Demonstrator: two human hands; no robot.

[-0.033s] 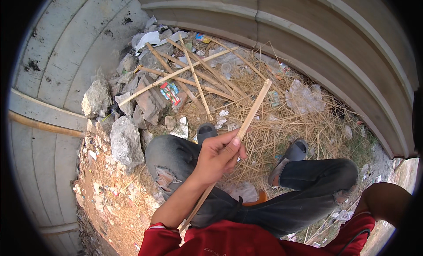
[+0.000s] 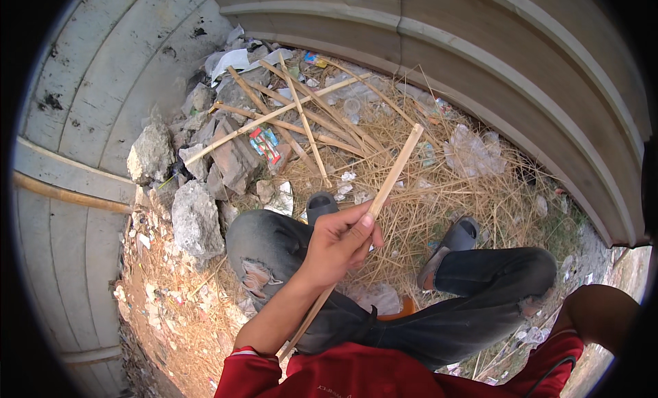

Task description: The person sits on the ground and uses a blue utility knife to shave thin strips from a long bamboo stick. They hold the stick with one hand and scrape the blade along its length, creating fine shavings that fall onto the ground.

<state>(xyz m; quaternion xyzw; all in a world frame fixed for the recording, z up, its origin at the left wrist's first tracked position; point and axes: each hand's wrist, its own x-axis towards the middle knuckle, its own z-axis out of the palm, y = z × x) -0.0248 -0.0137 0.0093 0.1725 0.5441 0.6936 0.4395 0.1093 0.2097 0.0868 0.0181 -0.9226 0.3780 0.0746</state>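
Note:
My left hand (image 2: pixel 340 242) is wrapped round a long, flat pale strip of wood or split bamboo (image 2: pixel 395 170), the thumb lying along its face. One end of the strip points up and away over the dry straw; the other runs back under my forearm toward my red shirt. Farther off, several similar strips (image 2: pixel 305 120) lie crossed in a loose heap over stones and straw. Of my right arm only the bent part (image 2: pixel 603 320) shows at the lower right edge; the hand itself is out of the picture.
My legs in torn dark jeans (image 2: pixel 452 333) and grey slippers (image 2: pixel 460 232) are below. Rough stones (image 2: pixel 197 220) lie to the left beside a grey panel wall (image 2: pixel 89 76). A ribbed metal sheet (image 2: pixel 480 62) curves along the far right. Plastic litter (image 2: pixel 473 151) lies among dry straw.

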